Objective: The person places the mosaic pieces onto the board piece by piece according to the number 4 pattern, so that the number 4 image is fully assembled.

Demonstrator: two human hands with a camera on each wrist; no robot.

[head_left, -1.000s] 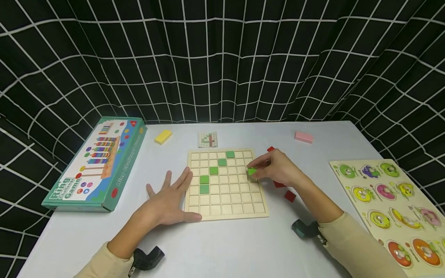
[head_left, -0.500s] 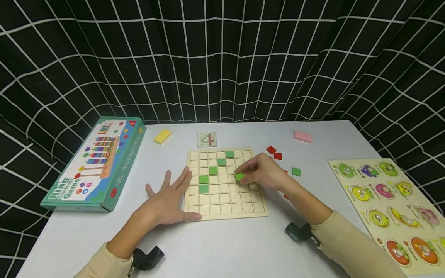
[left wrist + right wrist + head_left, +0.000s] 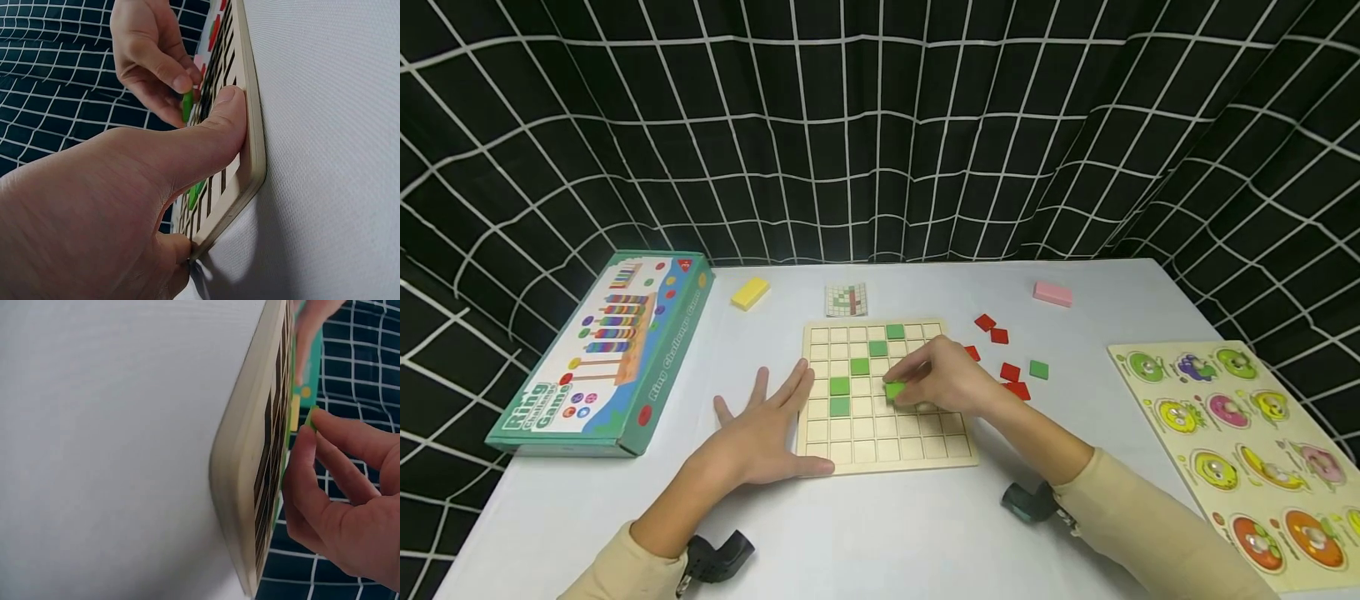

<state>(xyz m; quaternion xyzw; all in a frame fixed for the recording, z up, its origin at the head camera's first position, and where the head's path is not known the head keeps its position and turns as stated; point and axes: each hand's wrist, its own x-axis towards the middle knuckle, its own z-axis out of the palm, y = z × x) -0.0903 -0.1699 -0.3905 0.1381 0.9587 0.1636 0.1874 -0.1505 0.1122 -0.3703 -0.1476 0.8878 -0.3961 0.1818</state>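
A square wooden grid board (image 3: 887, 454) lies on the white table, with several green tiles (image 3: 860, 367) set in its cells along a diagonal. My left hand (image 3: 760, 437) is spread at the board's left side, thumb on the front edge and fingertips on the left edge. Over the middle of the board, my right hand (image 3: 951, 379) pinches a green square tile (image 3: 893, 390) between thumb and fingers. The left wrist view shows that tile (image 3: 187, 106) held on edge, close above the grid. In the right wrist view the fingertips (image 3: 306, 434) grip it.
Several red tiles (image 3: 1011, 372) and one loose green tile (image 3: 1039, 369) lie right of the board. Behind it is a small pattern card (image 3: 846, 301), with a yellow block (image 3: 750, 293) and a pink block (image 3: 1053, 294). A game box (image 3: 602, 358) stands left, a fruit puzzle board (image 3: 1150, 400) right.
My right hand has carried the green tile leftward from the board's right edge to its middle, uncovering red tiles and a green one. The left hand has stayed in place.
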